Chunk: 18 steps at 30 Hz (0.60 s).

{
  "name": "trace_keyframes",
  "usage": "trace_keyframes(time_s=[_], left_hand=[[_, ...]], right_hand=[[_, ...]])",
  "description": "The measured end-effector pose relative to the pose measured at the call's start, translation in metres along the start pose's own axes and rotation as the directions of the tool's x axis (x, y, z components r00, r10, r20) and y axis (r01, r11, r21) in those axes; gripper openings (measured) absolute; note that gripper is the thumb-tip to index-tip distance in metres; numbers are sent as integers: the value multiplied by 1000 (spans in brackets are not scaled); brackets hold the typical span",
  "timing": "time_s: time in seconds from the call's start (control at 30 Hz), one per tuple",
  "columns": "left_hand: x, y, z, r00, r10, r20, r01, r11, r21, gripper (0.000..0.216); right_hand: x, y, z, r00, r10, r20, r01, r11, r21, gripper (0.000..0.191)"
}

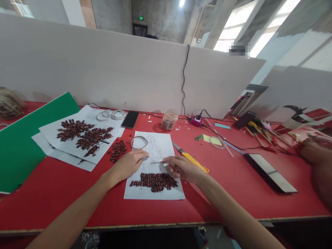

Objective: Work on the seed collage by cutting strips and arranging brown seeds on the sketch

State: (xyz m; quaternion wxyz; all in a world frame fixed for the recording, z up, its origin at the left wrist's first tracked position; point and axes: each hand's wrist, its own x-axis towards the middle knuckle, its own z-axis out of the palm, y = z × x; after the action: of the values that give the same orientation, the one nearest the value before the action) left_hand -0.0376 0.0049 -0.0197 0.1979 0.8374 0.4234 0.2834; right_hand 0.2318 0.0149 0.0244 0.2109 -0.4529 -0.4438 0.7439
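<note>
A white sheet [160, 141] with a line drawing of a figure lies in front of me on the red table [64, 186]. Several dark brown seeds [155, 182] cover the lower part of the drawing. My left hand [129, 163] rests on the sheet's left edge, fingers curled and pressing the paper. My right hand [181, 168] is pinched on a thin strip [155, 162] that stretches between both hands over the drawing. A tape ring [138, 142] lies just above my left hand.
A loose seed pile [118, 151] and sheets with a seed-covered tree [83, 134] lie left, beside green card [23, 138]. A yellow utility knife [190, 158], phone [130, 119], jar [169, 119], tape rolls [111, 114], cable and black slab [269, 172] lie around. Another person's arm [316, 162] is at right.
</note>
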Motion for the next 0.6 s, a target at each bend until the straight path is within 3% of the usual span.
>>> trace_keyframes(time_s=[0.6], left_hand=[[-2,0,-1,987,152,52,-156,983,98,41]], right_hand=[[-2,4,-11,1000,13,-5,-14,997,-78,30]])
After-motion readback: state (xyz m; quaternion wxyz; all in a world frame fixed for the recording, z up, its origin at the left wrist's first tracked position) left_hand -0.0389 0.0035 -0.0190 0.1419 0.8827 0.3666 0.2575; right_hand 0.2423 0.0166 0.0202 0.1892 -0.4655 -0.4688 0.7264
